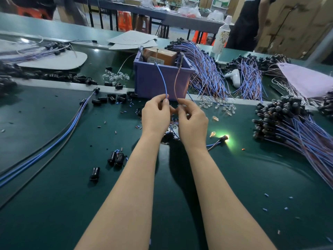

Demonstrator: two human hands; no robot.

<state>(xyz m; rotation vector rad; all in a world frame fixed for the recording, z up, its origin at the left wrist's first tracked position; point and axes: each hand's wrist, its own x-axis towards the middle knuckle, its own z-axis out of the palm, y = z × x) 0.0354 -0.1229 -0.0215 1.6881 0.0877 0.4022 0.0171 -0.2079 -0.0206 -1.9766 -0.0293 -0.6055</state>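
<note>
left grip: left hand (155,114) pinches blue wire (162,78) near its low end, thumb and forefinger closed tight on it, other fingers curled.
right grip: right hand (192,121) pinches brown wire (177,82) near its low end, fingertips closed on it; something small and clear sits at the tips, too small to tell.
hands: side by side, almost touching, raised off the table, just in front of purple bin (147,82).
blue wire: arcs up from left hand across the bin's front wall, top end at the bin's front rim.
brown wire: arcs up from right hand across the bin's front wall, top end at the bin's right rim by a thin metal pin.
bin contents: orange-brown box (160,55) inside.
lit socket (224,138): glowing, on table (72,195) front-right of bin, near right wrist.
clear bulbs (223,106): loose scatter front-right of bin.
black sockets (111,99): loose, front-left of bin.
wire bundle (207,73): blue/brown heap just right of bin.
finished pile (288,120): well right of bin, dark bulb ends bunched, wires trailing toward the viewer.
blue cables (54,141): front-left of bin, well apart, running along table.
white bottle (222,36): upright, behind-right of bin.
</note>
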